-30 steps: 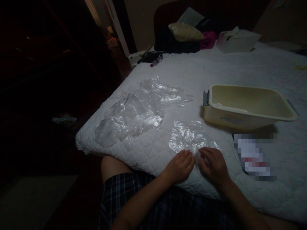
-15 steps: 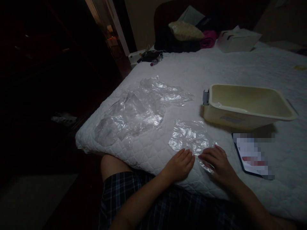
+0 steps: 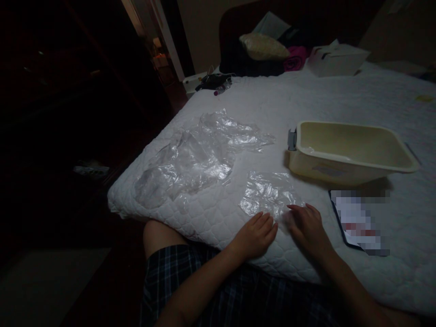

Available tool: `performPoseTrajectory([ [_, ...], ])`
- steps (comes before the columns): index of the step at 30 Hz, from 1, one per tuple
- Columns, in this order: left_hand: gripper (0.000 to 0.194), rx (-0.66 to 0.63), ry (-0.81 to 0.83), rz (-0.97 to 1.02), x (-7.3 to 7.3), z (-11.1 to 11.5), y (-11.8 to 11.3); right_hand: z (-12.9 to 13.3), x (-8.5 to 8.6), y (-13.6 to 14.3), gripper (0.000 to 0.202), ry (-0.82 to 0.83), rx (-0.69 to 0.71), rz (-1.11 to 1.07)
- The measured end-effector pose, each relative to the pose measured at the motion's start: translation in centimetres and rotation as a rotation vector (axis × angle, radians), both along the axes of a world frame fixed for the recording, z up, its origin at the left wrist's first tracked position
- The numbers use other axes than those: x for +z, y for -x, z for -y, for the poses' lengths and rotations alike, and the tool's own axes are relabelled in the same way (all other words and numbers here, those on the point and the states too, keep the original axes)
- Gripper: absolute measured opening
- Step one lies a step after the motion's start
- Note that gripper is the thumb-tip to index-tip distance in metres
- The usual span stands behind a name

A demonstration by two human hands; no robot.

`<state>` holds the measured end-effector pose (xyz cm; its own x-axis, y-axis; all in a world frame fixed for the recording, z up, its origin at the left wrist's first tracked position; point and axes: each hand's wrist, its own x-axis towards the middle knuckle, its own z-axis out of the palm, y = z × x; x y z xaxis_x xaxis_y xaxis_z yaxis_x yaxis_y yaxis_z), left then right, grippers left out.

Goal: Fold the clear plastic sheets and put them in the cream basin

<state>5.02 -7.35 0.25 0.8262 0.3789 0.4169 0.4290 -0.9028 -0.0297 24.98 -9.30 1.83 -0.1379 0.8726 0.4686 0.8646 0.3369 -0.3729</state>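
A small clear plastic bag (image 3: 267,193) lies crinkled and roughly flat near the front edge of the bed. My left hand (image 3: 258,234) is closed at the bag's near edge, its fingers bent together over the plastic; the thumb side is partly hidden. At the bag's near right corner is my right hand (image 3: 306,227), somewhat blurred, its fingers apart and curving over the plastic. Further left, a larger heap of clear plastic sheeting (image 3: 200,154) spreads over the quilted bed cover (image 3: 200,227).
A cream plastic tub (image 3: 340,165) with a grey clip stands right of the bag. In front of it lies a phone-like dark-edged device (image 3: 357,222), its face pixelated. Further back are a white box (image 3: 337,61), a pink roll (image 3: 295,58) and a beige cushion-like bundle (image 3: 264,46).
My right hand has shifted slightly, and the plastic flap that showed beneath it no longer shows. My left hand stays almost still at the bag's edge.
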Motion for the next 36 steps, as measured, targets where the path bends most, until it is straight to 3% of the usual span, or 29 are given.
performPoseTrajectory([
  [6, 0.028, 0.0, -0.022, 0.034, -0.2, -0.1, 0.0, -0.7, 0.6, 1.2, 0.019, -0.034, -0.099, 0.002],
  [11, 0.03, -0.003, -0.038, 0.034, -0.5, -0.1, 0.0, -0.9, 1.0, 1.5, 0.007, -0.02, -0.03, 0.106],
  [21, 0.029, 0.009, -0.044, 0.042, -0.1, 0.0, -0.1, -1.0, 0.8, 1.8, 0.022, -0.052, 0.006, 0.18],
  [25, 0.028, 0.002, -0.045, 0.054, -0.2, 0.0, -0.1, -1.3, 1.0, 2.2, 0.025, -0.048, 0.091, 0.166],
  [36, 0.028, -0.017, -0.118, 0.018, -0.1, 0.0, 0.1, -2.1, -0.9, 2.5, 0.024, -0.008, 0.123, 0.1],
])
